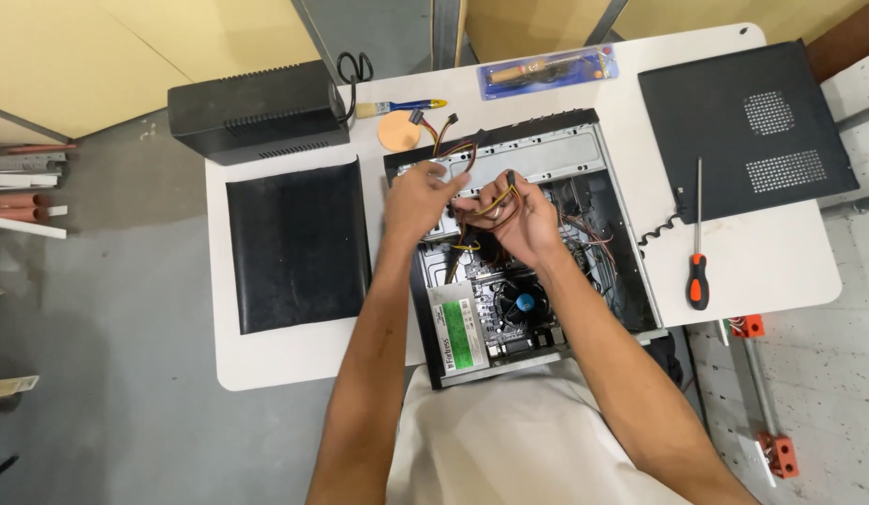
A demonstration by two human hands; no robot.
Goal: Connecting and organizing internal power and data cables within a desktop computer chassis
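Note:
An open desktop computer case lies flat on a white table, its motherboard, fan and power supply exposed. Both my hands are over its upper part. My left hand pinches a cable near a silver drive bay. My right hand grips a bundle of yellow, black and red power wires. More coloured wires trail out over the case's top edge.
A black side panel and a screwdriver with an orange-black handle lie right. A black mat, a black box unit, a brush, a round tan pad and a packaged tool sit left and behind.

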